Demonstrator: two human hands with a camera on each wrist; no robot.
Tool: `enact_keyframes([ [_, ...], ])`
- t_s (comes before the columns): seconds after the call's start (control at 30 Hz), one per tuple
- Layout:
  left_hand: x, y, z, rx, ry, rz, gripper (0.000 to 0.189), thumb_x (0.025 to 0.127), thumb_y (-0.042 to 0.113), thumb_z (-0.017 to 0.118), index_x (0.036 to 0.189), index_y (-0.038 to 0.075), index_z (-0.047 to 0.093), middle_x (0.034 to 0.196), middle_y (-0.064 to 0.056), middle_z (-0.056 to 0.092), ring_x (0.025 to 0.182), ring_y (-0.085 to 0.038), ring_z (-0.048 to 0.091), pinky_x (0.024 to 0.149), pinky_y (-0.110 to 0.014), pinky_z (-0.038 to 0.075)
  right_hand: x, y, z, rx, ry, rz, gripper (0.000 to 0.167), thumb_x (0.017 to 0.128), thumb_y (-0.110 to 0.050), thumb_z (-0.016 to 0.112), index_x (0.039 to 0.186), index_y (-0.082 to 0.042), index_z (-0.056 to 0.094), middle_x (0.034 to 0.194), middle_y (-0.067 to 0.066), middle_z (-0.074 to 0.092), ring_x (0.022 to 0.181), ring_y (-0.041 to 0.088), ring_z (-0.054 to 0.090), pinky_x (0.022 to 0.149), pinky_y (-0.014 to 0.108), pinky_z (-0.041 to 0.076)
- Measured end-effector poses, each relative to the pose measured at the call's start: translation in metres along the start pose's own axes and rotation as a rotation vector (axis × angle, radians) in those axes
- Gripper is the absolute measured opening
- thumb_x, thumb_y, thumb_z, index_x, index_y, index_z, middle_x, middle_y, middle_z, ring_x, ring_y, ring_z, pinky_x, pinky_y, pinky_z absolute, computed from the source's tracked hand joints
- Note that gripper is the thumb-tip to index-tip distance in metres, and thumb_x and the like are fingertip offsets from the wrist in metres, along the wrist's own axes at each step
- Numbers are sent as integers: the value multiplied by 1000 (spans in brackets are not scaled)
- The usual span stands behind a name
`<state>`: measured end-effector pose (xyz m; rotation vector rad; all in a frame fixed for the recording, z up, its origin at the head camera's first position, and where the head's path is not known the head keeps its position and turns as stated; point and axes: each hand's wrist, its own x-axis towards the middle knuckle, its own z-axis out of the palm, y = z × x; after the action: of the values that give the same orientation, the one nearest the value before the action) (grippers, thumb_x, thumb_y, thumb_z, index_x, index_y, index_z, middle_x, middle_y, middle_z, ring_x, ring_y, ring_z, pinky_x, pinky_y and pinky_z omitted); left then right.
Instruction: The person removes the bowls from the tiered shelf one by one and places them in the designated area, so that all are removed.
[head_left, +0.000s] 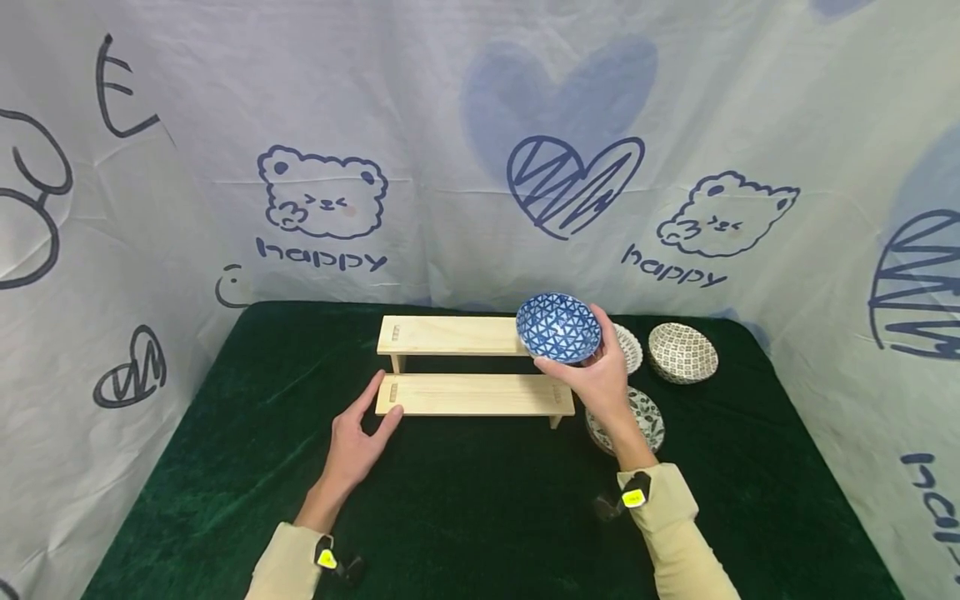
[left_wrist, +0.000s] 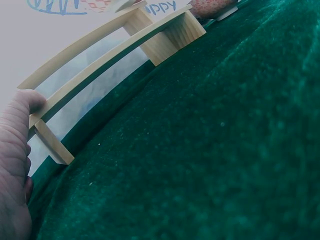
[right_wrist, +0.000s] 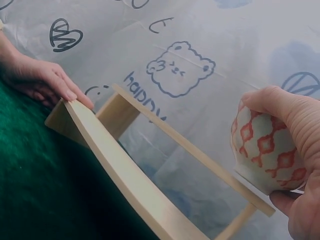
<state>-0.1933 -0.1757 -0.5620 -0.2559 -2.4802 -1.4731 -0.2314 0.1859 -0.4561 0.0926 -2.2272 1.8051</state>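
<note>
A bowl (head_left: 558,327), blue with white triangles inside and red-patterned white outside, is in my right hand (head_left: 600,379). The thumb and fingers grip its rim and side. In the right wrist view the bowl (right_wrist: 267,150) is tilted close to the right end of the upper board. Below it stands a two-step wooden rack (head_left: 472,394) of pale boards. My left hand (head_left: 356,442) holds the left end of its lower board, thumb at the front edge, index finger toward the back. The left wrist view shows the thumb (left_wrist: 32,100) against the board.
Right of the rack, a brown-patterned bowl (head_left: 682,353) stands beside a whitish dish (head_left: 630,348) partly hidden by my right hand. Nearer, a green leaf-patterned dish (head_left: 648,421) lies partly under my right forearm. Dark green cloth (head_left: 480,517) covers the table; a printed white curtain (head_left: 442,108) hangs behind.
</note>
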Motion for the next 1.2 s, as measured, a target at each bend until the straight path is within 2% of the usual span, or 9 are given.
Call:
enact_keyframes([
  [0.23,0,0,1,-4,1,-4,70,101,31,71,160,8,42,163,-7,44,150,-29,43,121,-57,35,0,4,-13,-27,31,19,106,80,-17,92,163,-11,27,163,16,34,147,34,41,119,49,41],
  [0.77,1,0,1,6,6,-2,69,101,30,71,160,7,42,163,-9,44,149,-30,43,121,-58,35,-4,7,-48,-13,81,86,106,82,-14,90,165,-17,25,164,13,33,148,32,40,118,48,42],
  [1.03,0,0,1,9,5,-5,69,102,31,71,160,8,42,163,-7,44,149,-30,43,121,-57,35,-16,15,-68,-53,140,132,108,80,-14,92,165,-21,25,166,10,31,150,32,39,121,47,38],
  [1.2,1,0,1,10,7,0,69,101,31,71,160,8,42,162,-8,45,149,-31,44,121,-58,35,-25,19,-82,-54,184,126,106,80,-8,91,164,-19,27,166,8,33,149,33,39,120,47,39],
])
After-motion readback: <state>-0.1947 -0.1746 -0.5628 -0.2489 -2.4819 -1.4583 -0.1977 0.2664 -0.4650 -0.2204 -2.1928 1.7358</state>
